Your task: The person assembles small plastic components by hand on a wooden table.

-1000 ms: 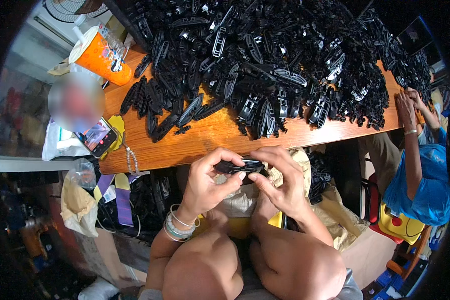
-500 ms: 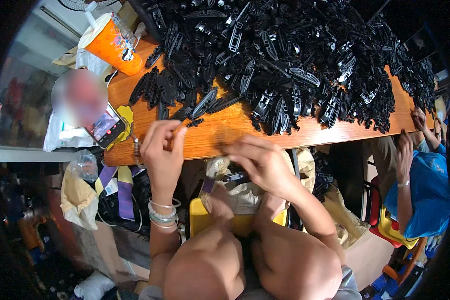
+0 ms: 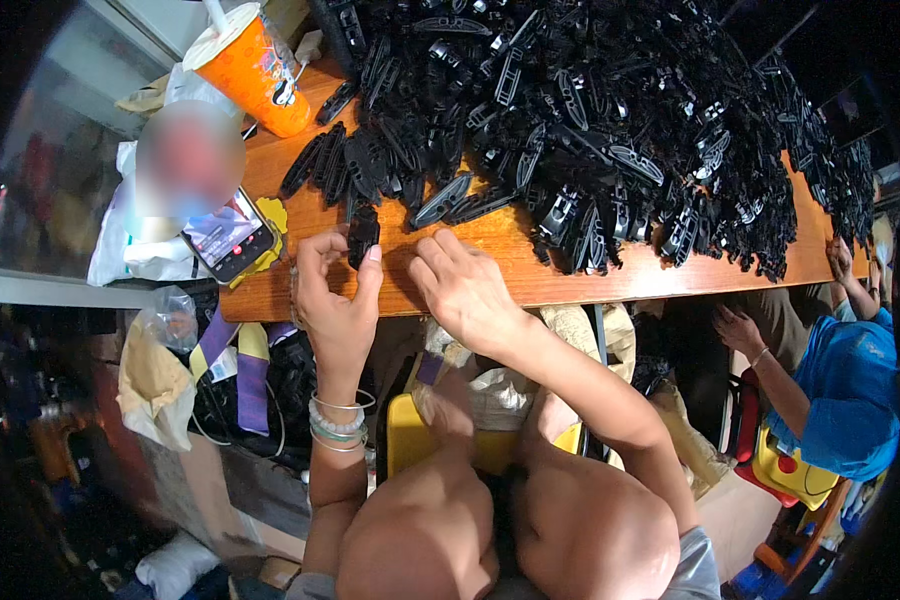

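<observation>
My left hand (image 3: pixel 338 290) pinches a small black plastic clip (image 3: pixel 363 238) upright between thumb and fingers, just over the table's near edge. Beside it, to the right, my right hand (image 3: pixel 460 285) is closed with its fingers curled down over the wood. Whatever its fingertips hold, if anything, is hidden. Beyond both hands a large heap of black plastic clips (image 3: pixel 590 130) spreads over the wooden table (image 3: pixel 410 285). Several long clips (image 3: pixel 445 200) lie at the heap's near edge, closest to my hands.
An orange cup with a straw (image 3: pixel 260 85) stands at the back left, near a lit phone (image 3: pixel 228 240) on a yellow piece. A sack (image 3: pixel 500 395) sits below the table edge, between my legs. At the right a co-worker in blue (image 3: pixel 845 400) sits at the same table.
My right hand has moved up and left from below the table edge onto the wood. A black clip now shows upright in my left hand. The view has shifted slightly.
</observation>
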Motion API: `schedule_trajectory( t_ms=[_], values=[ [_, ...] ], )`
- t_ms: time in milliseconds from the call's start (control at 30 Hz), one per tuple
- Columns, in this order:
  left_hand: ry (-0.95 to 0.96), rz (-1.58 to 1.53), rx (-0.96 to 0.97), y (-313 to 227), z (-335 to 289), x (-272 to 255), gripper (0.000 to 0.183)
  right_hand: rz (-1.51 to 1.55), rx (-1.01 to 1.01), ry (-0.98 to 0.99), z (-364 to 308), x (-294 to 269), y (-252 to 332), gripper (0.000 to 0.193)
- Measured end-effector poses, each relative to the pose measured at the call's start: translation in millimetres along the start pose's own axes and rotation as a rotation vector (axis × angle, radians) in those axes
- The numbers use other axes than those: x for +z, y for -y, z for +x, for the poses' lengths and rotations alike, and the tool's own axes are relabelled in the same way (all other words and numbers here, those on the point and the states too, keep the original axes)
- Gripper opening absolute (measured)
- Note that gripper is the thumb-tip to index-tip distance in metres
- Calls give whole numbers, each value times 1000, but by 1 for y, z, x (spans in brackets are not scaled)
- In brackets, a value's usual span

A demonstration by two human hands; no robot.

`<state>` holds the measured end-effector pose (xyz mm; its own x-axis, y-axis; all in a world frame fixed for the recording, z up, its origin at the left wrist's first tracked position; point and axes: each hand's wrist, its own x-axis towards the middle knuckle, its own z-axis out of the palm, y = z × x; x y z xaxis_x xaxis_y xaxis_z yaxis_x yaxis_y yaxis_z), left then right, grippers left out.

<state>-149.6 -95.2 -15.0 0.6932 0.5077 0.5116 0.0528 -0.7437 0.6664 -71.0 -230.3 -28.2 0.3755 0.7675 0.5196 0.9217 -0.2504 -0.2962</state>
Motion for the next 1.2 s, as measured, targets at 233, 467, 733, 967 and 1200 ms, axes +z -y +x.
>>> schedule_trajectory(
  t_ms=[233,467,733,967,1200],
  values=[
    [65,-472,-321,-14,-6,-2,19,177,94,-54,-10,-7,-3,17],
    [276,-547,-230,-42,-17,0,24,1507,708,-291,-37,-53,-2,15],
    [356,-419,13,-60,-20,9,29,1159,785,-352,-48,-73,6,15],
    [448,-1168,-551,-78,-19,18,54,1203,781,-472,-53,-74,12,15],
    [578,-776,-382,-65,-26,17,32,835,639,-410,-58,-71,6,13]
  ],
)
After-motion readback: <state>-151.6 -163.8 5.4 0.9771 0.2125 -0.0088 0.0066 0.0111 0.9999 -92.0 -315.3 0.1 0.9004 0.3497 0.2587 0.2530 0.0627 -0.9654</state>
